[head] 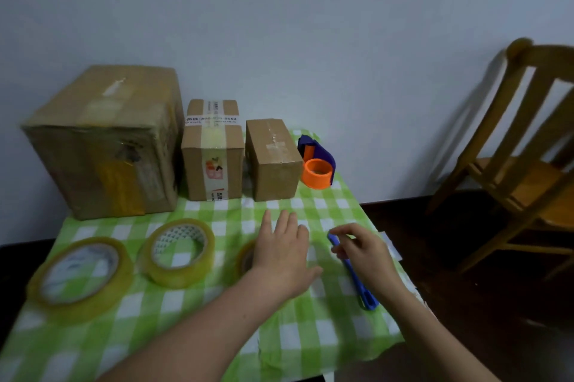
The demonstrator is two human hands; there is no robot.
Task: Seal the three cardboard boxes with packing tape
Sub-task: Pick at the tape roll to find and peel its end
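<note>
- Boxes in a row at the back of the worktop (186, 335): large box (102, 145), middle box (212, 151), small box (273, 161). Each bears worn tape; no fresh seal evident, so sealing is judged not begun.
- All three stand apart from both hands.
- Left roll (80, 276) and centre roll (177, 252) lie untouched.
- Left hand (282, 254), fingers straight and spread, covers third roll (247, 257).
- Right hand (363, 254) curls loosely over blue tool (368, 297); grip cannot be told.
</note>
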